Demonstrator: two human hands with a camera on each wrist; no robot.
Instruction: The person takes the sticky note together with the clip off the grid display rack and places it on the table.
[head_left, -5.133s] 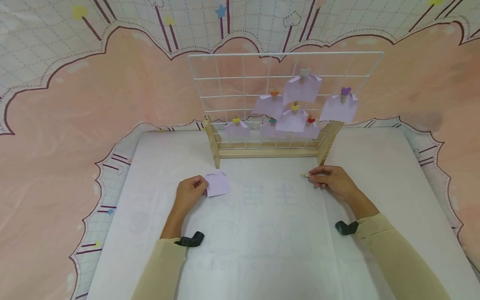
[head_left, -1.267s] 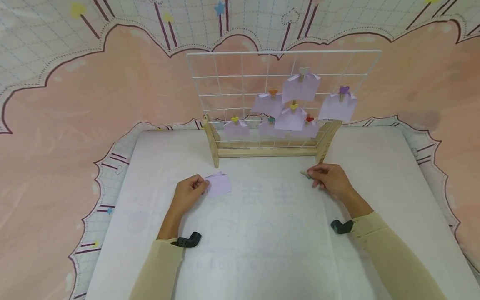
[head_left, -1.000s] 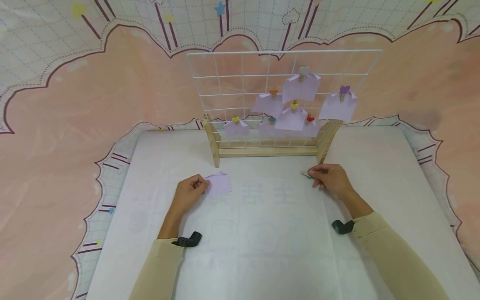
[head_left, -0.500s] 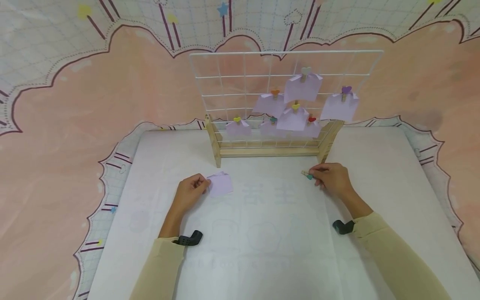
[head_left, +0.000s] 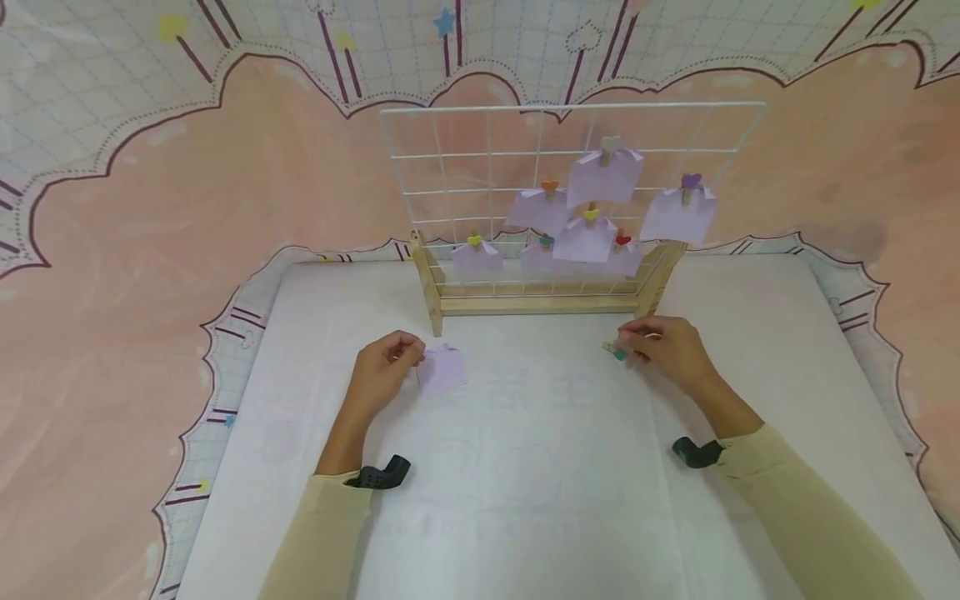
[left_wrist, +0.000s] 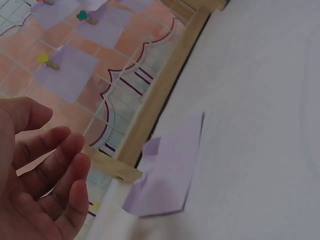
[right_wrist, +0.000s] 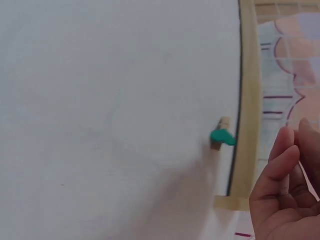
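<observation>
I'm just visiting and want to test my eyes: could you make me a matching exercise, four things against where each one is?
Things:
1. Loose purple paper
2. Loose green-topped clip
3. Purple heart clip
4. White heart clip

Places:
A. Highest clip on the wire grid
B. On the table, near the right hand
C. Farthest-right clip on the grid, in the head view
D. On the table, beside the left hand

Pairs: 1-D, 2-B, 3-C, 4-A

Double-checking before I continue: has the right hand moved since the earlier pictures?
Yes, slightly forward: in the head view, the right hand is now nearer the rack base than before.
</observation>
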